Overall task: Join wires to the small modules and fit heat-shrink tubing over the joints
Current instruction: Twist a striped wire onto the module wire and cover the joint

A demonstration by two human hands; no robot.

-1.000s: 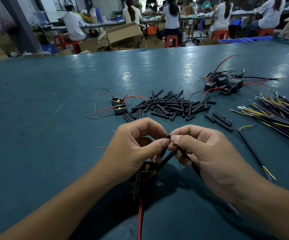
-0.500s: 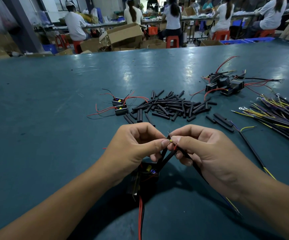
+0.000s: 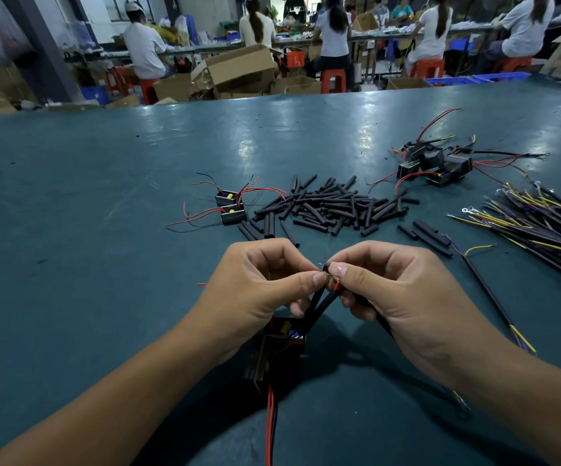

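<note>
Head view: left hand and right hand pinch the wire ends between their meeting thumbs; tubing slants down-left toward the module.

two hands, two modules at left

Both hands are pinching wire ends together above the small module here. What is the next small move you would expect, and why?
Probably finishing the twist, then sliding a black tubing piece up over the joint. The left hand and right hand pinch bare strands that look uncovered, with two sleeves already on the leads rising from the module.
</note>
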